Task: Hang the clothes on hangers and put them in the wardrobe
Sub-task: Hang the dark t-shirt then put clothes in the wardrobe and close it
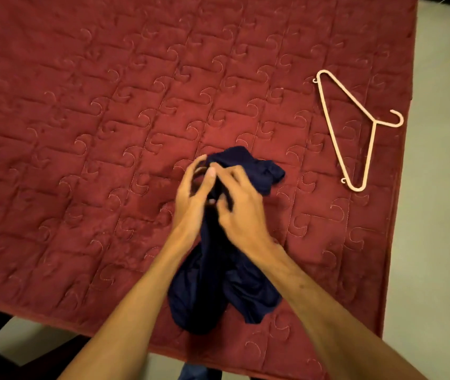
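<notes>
I'm gathering the navy garment (218,292) on the red quilt (108,105), left hand (193,196) and right hand (241,207) both clutching it; next, I judge, spreading it for the hanger (355,127) far right.

L hand (191,200), R hand (241,207), forearms (125,311) bare; blue jeans (192,373) btm edge.

The one camera sits on the person's head. It looks down and forward at the red bed cover (108,105), close above it. The floor (443,187) shows at the right.
</notes>
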